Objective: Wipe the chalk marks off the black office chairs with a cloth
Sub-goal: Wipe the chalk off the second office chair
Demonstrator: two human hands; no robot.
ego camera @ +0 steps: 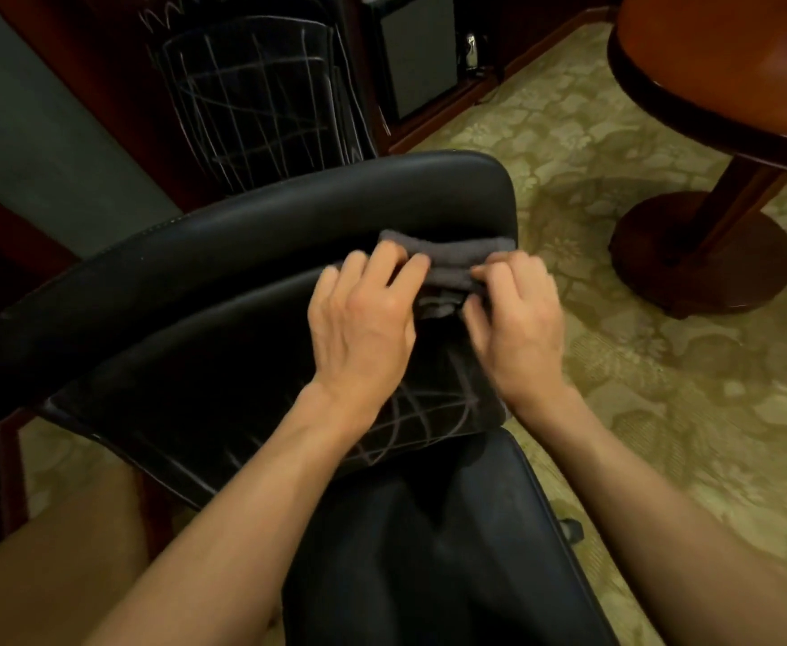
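Chairs first: the near black office chair fills the middle of the view, its backrest turned toward the person so the upholstery can be reached from above. Most of that backrest looks dark and bare, while crossing chalk marks remain low on its right side, between the two forearms. A second chair stands behind it, well apart from the hands and covered in a chalk grid, so by my reading the job is less than half done.

A round wooden tabletop on a pedestal stands to the right on the patterned carpet.

The grey cloth lies bunched against the upper right of the near backrest, just under its top edge. Both hands hold it: the left hand has its fingers curled over the cloth's left end, and the right hand pinches the right end, probably refolding it to offer a cleaner face.

No container shows.
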